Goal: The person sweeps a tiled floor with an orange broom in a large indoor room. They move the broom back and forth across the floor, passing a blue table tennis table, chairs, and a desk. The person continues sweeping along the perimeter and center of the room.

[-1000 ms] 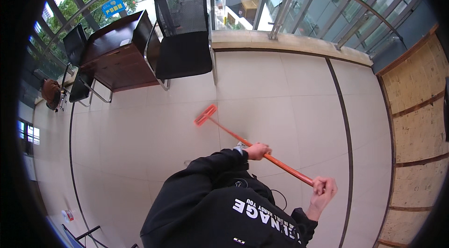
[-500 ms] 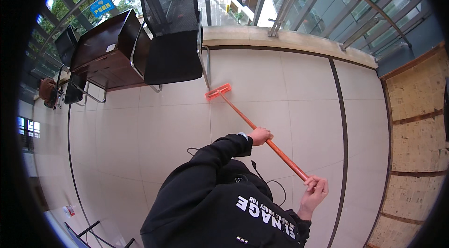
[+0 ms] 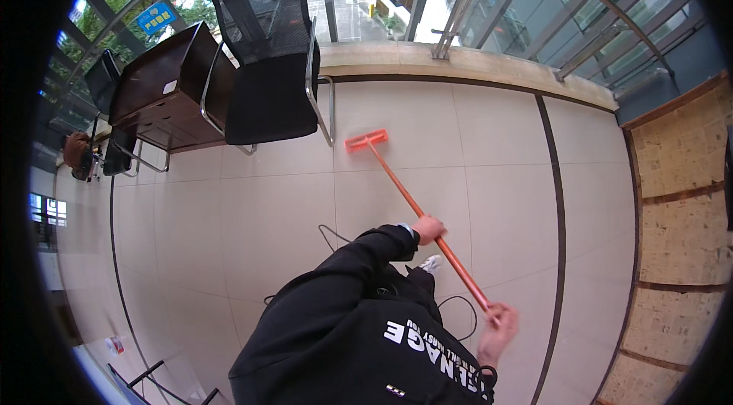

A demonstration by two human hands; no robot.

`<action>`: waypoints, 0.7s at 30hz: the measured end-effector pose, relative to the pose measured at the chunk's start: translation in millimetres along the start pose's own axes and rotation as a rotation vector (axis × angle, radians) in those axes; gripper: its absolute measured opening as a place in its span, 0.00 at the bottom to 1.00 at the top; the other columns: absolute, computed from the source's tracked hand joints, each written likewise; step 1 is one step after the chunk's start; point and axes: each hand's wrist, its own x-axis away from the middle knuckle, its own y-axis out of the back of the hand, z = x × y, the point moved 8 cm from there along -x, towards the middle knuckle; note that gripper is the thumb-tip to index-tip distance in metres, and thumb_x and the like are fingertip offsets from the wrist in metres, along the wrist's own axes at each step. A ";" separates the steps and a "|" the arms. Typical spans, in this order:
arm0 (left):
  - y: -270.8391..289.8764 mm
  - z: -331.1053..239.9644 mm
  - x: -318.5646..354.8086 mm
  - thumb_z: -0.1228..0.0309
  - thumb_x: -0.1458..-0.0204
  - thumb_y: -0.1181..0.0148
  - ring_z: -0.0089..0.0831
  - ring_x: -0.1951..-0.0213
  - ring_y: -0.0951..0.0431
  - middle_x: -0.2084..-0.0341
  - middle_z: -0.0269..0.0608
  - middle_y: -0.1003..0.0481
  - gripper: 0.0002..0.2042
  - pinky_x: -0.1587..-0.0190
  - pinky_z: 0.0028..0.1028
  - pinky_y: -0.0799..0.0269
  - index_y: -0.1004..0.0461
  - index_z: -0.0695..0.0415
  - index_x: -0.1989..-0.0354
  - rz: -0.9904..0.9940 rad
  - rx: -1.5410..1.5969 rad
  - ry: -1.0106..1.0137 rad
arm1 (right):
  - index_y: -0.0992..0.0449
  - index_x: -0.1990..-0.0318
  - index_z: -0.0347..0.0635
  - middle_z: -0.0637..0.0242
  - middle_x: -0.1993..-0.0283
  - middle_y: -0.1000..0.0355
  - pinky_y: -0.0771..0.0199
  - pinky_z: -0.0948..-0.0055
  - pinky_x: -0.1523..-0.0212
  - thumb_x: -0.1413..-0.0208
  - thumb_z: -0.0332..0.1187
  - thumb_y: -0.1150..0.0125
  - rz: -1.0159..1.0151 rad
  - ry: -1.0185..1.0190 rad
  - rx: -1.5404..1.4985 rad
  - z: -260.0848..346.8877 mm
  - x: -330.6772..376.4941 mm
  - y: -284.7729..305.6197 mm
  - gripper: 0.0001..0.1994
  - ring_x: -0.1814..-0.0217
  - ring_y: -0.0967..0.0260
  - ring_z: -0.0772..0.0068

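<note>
A long-handled broom (image 3: 402, 190) with an orange-red stick slants across the floor. Its rectangular orange-red head (image 3: 366, 141) lies on the tiles, right of the nearest chair's legs. My left hand (image 3: 429, 229) is closed around the middle of the stick. Lower right, at the stick's upper end, my right hand (image 3: 498, 329) has its fingers curled around the tip; motion blurs it a little. Whether the broom's underside has bristles or a pad cannot be seen.
A black mesh chair (image 3: 271, 100) stands by a dark wooden desk (image 3: 164, 92) on the far left. Glass and a metal railing (image 3: 462, 4) rise behind a stone ledge (image 3: 382, 61). Brown panels (image 3: 679, 237) line the right side. A thin black cable (image 3: 328, 233) loops near me.
The broom head has shifted right across the tiles. My right hand has moved left and nearer to me, still on the stick's end. A white shoe now shows below my left hand.
</note>
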 end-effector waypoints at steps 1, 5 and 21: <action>1.2 21.1 4.7 0.73 0.59 0.44 0.35 0.63 0.26 0.73 0.36 0.29 0.04 0.60 0.39 0.37 0.30 0.48 0.75 0.002 -0.005 0.116 | 0.34 0.55 0.31 0.59 0.63 0.31 0.30 0.70 0.59 0.39 0.33 0.57 0.171 0.003 -0.034 -13.4 -8.6 -22.4 0.12 0.61 0.33 0.72; 18.4 48.0 10.0 0.75 0.61 0.43 0.38 0.54 0.32 0.67 0.38 0.31 0.06 0.53 0.40 0.41 0.29 0.48 0.74 -0.179 -0.030 0.257 | 0.48 0.37 0.35 0.54 0.44 0.39 0.26 0.71 0.59 0.42 0.25 0.55 0.610 -0.456 -0.164 -84.1 -39.8 -88.6 0.24 0.48 0.33 0.63; -12.4 -138.3 -144.8 0.61 0.67 0.30 0.43 0.48 0.38 0.59 0.39 0.35 0.23 0.51 0.48 0.42 0.30 0.45 0.59 0.035 0.299 -0.241 | 0.47 0.37 0.43 0.65 0.74 0.33 0.39 0.82 0.89 0.46 0.21 0.57 0.781 -0.718 0.269 -30.9 -129.5 84.8 0.27 0.86 0.35 0.77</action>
